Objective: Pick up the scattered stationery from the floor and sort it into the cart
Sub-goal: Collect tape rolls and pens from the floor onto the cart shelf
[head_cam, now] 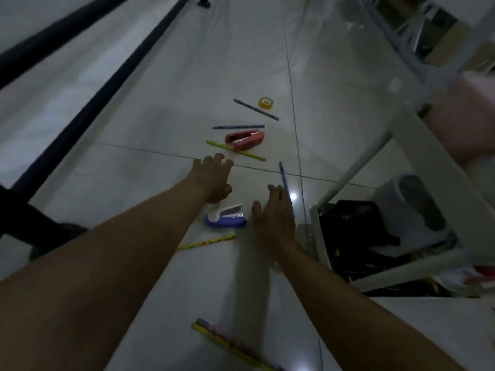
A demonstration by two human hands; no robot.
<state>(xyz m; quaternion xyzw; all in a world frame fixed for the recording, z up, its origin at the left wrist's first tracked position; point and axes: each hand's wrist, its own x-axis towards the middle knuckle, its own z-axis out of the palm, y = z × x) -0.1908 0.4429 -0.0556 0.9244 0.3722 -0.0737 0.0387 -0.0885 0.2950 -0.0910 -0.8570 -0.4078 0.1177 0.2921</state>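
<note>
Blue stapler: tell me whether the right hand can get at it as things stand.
Probably yes. The right hand hovers open just beside the blue stapler, with nothing between them; the left hand sits beyond it.

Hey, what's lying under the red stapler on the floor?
A yellow pencil runs beneath the red stapler, both ends sticking out. The stretch under the stapler is covered, so anything else there cannot be seen.
</note>
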